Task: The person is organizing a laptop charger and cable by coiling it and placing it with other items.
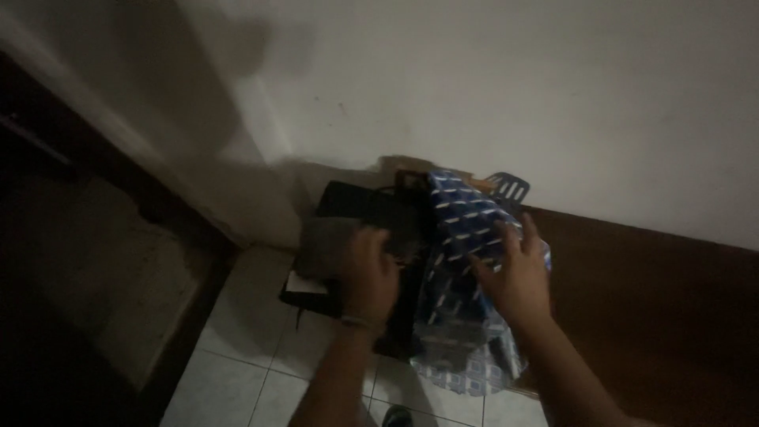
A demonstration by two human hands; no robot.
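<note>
Blue patterned cloth [462,237]: right hand [518,281] flat on it, fingers spread; left hand [370,273] beside, gripping dark box [371,217]. Looks mid-sort; nxt needs firmer grip.

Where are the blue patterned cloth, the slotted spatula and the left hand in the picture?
blue patterned cloth [458,225]: head view, on its upper folded part.
slotted spatula [510,188]: head view, on its slotted blade by the wall.
left hand [368,277]: head view, on the back of the hand.
</note>
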